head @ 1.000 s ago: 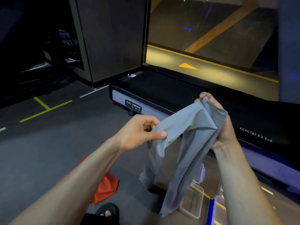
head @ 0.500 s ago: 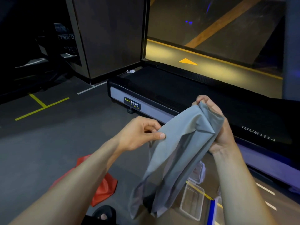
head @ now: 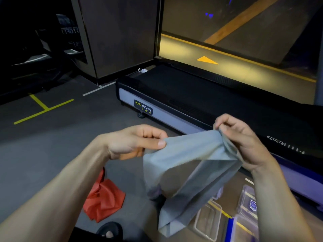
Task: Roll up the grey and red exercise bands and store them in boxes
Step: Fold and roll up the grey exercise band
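Note:
The grey exercise band (head: 188,168) is stretched flat between both hands at chest height, and its long tail hangs down to the floor. My left hand (head: 138,142) pinches its left top corner between thumb and fingers. My right hand (head: 243,142) grips the bunched right top corner. The red exercise band (head: 103,201) lies crumpled on the dark floor below my left forearm. Clear plastic boxes (head: 208,222) sit on the floor at the lower right, partly hidden by the grey band and my right arm.
A black treadmill deck (head: 201,96) with a grey side panel runs across the floor just ahead. Yellow tape lines (head: 43,109) mark the floor at left. A sandalled foot (head: 110,231) shows at the bottom edge. A glass wall stands behind the treadmill.
Both hands have lowered and pulled apart, spreading the band's top edge flat. The right hand dropped from well above the left to about level with it. The view tilted down.

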